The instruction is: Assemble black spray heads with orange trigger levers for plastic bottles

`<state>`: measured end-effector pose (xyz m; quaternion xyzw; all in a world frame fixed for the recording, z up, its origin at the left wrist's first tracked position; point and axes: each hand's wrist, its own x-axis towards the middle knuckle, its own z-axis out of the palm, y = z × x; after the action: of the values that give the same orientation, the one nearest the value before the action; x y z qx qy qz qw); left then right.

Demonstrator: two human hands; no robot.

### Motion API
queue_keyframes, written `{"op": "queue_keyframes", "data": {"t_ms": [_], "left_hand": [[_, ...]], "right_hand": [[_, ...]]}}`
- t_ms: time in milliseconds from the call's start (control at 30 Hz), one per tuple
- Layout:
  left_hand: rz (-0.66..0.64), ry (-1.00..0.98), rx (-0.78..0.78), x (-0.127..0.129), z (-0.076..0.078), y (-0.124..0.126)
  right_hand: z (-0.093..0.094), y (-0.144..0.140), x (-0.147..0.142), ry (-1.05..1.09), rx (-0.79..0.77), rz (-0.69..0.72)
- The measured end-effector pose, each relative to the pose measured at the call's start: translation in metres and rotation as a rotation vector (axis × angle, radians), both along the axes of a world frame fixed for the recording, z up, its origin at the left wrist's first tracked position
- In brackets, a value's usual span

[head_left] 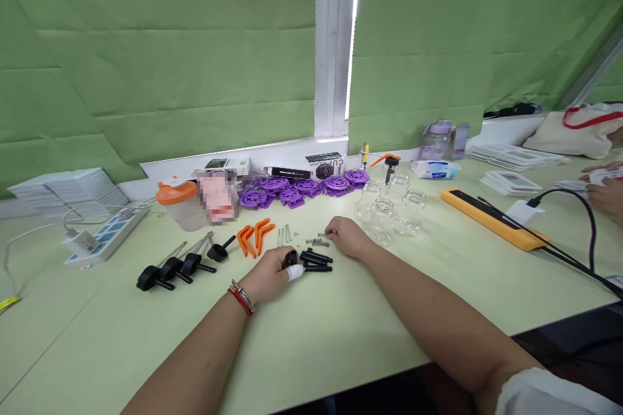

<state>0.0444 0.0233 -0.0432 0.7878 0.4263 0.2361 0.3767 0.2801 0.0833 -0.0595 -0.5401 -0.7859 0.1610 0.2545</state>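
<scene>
My left hand (272, 272), its thumb wrapped in white, is closed around a small black plastic part (291, 258). Just right of it lie several black plastic tubes (318, 260). My right hand (346, 237) reaches to a group of small metal springs (317, 242), its fingertips pinched together at their right end. Whether a spring is between those fingertips I cannot make out. Metal pins (283, 235) and orange angled levers (254, 237) rest beyond my left hand. To the left lie several black round parts with metal rods (172, 269).
Clear glass jars (382, 217) stand beyond my right hand. Purple plastic parts (292, 191) are piled at the back. A shaker cup (180, 204) and a white power strip (107, 237) stand left; an orange power strip (494, 217) lies right. Another person's hand (606, 191) shows at far right.
</scene>
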Motion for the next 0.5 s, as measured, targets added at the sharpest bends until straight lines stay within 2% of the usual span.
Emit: {"op": "queue_keyframes", "data": {"t_ms": [200, 500], "left_hand": [[0.010, 0.012, 0.010, -0.0004, -0.0009, 0.0005], [0.003, 0.023, 0.013, -0.0013, -0.0025, 0.0013]], "right_hand": [[0.0002, -0.0008, -0.0014, 0.018, -0.019, -0.052], [0.0005, -0.0008, 0.0036, -0.003, -0.018, 0.060]]}}
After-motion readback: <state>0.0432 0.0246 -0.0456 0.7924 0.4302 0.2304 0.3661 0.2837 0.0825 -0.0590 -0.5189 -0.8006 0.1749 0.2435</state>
